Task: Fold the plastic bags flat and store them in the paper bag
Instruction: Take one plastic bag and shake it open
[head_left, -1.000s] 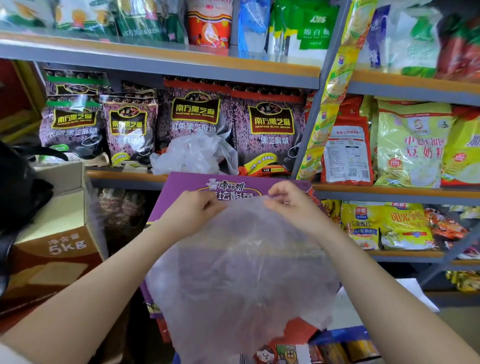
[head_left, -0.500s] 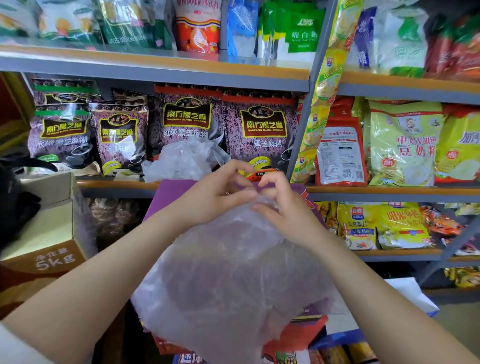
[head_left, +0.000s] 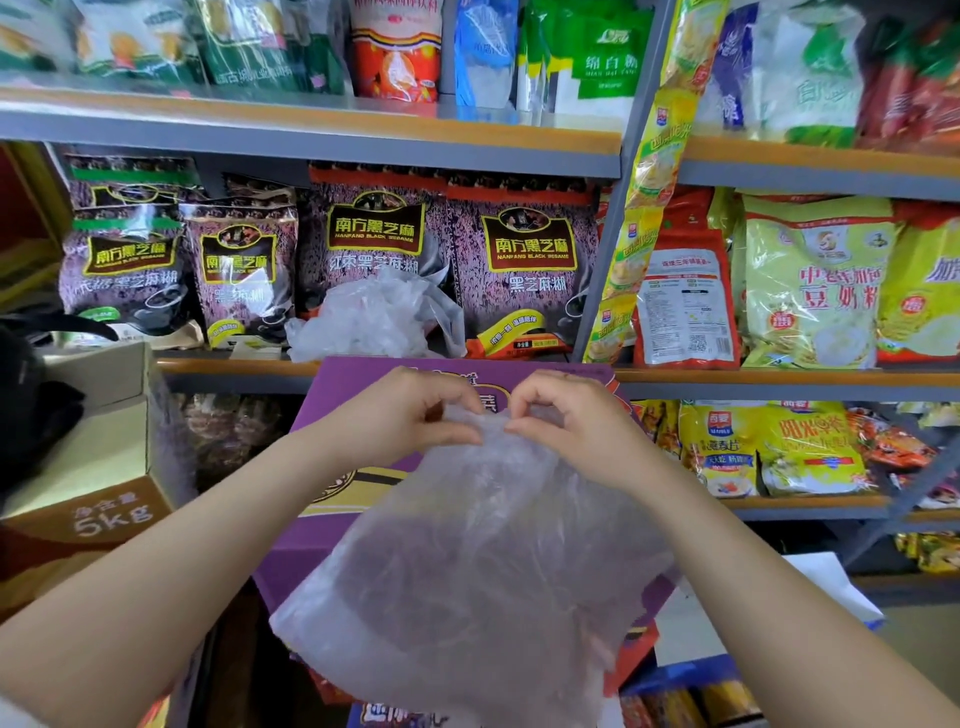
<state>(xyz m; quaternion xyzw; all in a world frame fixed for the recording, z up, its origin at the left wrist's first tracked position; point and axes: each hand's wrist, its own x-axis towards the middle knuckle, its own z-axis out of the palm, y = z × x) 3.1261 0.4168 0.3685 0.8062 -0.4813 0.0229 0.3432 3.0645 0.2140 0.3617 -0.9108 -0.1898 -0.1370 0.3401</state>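
Since half a second ago my two hands have drawn slightly apart at the top of the thin translucent plastic bag (head_left: 483, 566); before, my fingertips overlapped over its upper edge, and now a small gap shows between them. A second ago the hands were spread wider along that edge, so they came together and are only a little apart again. My left hand (head_left: 400, 415) pinches the bag's top edge between thumb and curled fingers, and my right hand (head_left: 566, 421) pinches the same edge just beside it in the same way. The bag hangs down from both pinches, loose and wrinkled, in front of the purple printed cardboard box (head_left: 332, 415) and between my forearms.

On the grey metal shelf with an orange edge (head_left: 234, 366) behind my hands lies a crumpled heap of clear plastic bags (head_left: 374, 317), resting against the purple-and-black sesame powder packets (head_left: 524, 260). To my left stands an open brown cardboard carton marked 5kg (head_left: 98, 499); its contents I cannot see. The shelves to the right hold yellow-green soy milk powder packets (head_left: 815, 280). I cannot make out a paper bag anywhere.
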